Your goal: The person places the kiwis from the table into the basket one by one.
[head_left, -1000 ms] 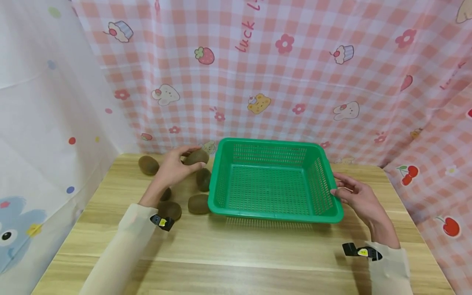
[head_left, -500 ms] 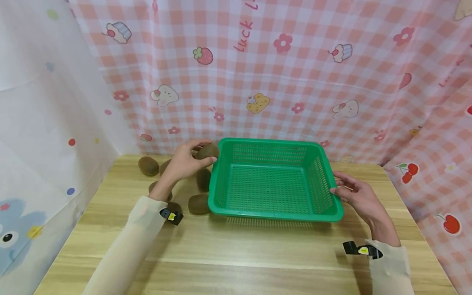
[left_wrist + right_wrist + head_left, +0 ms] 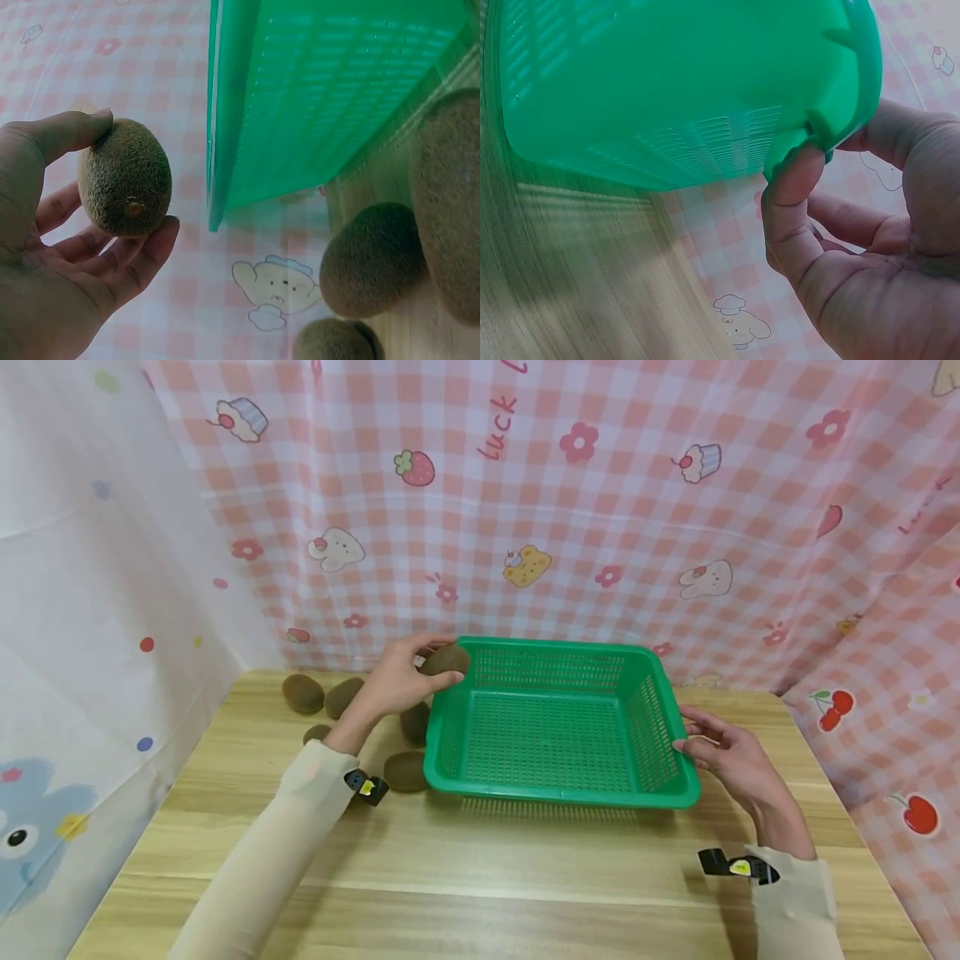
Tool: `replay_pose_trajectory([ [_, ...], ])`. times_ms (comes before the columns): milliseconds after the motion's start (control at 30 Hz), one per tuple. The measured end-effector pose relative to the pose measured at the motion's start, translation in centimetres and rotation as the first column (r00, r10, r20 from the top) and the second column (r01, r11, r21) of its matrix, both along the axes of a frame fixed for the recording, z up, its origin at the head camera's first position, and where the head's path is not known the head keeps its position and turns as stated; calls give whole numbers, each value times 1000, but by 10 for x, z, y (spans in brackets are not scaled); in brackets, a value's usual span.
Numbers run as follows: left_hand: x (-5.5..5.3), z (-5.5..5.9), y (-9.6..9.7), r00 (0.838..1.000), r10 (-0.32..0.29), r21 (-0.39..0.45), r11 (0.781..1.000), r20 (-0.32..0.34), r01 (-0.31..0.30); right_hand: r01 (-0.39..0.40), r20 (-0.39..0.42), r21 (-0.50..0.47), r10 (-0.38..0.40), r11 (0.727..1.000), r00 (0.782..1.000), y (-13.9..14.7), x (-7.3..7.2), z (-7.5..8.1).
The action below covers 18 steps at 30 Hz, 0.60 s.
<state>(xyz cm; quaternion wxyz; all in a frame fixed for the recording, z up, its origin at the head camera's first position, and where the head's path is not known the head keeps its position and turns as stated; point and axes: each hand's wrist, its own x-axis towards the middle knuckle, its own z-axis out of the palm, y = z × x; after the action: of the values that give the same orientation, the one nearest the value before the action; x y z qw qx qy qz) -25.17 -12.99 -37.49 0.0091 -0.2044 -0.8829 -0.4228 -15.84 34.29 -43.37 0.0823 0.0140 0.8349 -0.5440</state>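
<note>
A brown, fuzzy kiwi [image 3: 447,661] is gripped between the thumb and fingers of my left hand [image 3: 397,681], overlapping the left rim of the green plastic basket [image 3: 561,797] in the head view. The left wrist view shows this kiwi with its stem end toward the camera, raised beside the basket's outer wall. On the basket's right end, my right hand [image 3: 731,756] pinches the rim, thumb on top and fingers beneath, as the right wrist view shows. The basket's mesh floor is visible.
Several more kiwis lie on the wooden table [image 3: 480,877] left of the basket, including one kiwi [image 3: 406,772] by its front left corner and another kiwi [image 3: 303,694] at the back left. A pink checked cloth [image 3: 465,527] hangs behind.
My left hand has carried the kiwi rightward from among the other kiwis to the basket's left rim. The right hand and the basket have stayed in place.
</note>
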Motion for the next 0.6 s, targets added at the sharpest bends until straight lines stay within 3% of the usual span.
replay_pose_trajectory([
  [267,-3,-1,12,1000,-17,-51,999,13,17,-1,4,-2,1,1000,1000,0,0,0],
  [600,-5,-2,21,998,-57,-72,996,-26,55,-1,5,-2,1,1000,1000,0,0,-1],
])
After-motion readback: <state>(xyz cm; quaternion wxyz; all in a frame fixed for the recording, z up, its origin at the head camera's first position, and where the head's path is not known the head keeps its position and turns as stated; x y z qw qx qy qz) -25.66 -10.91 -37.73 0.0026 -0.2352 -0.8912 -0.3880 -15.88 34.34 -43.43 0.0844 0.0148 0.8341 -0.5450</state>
